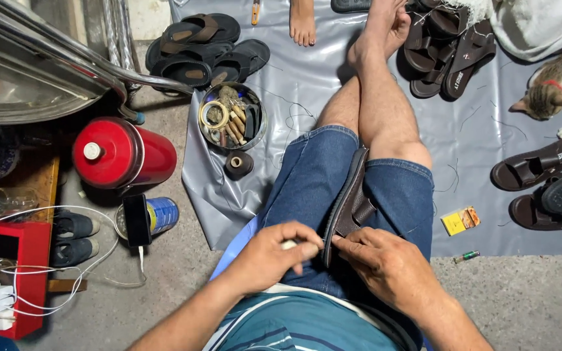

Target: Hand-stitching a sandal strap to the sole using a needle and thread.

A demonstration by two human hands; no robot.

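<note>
Brown leather-look sandal (349, 205) stands on edge between the person's denim-clad thighs, sole edge up, wide strap facing 3 o'clock.

Left hand (274, 253): fingers curled and pressed together around a small pale handle (289, 245), its tip at the near end of the sole rim. The tool's working end is hidden.

Right hand (385, 260): thumb and forefinger pinch the sole edge at its near end, other fingers folded beneath.

Surroundings, from the sandal:
- 10 o'clock: round metal tin (232, 117) with a tape roll, stubby wooden pieces and dark bits; a dark thread spool (237, 164) just below it.
- 9 o'clock: glossy red cylinder (121, 155), lying flat; blue can (160, 214) with a black phone (136, 221) propped on it.
- 11 and 1 o'clock: heaps of dark sandals on a smooth grey plastic sheet (476, 130).
- 2 o'clock: tabby cat (557, 84), sprawled.
- 3 o'clock: small yellow box (461, 221).
</note>
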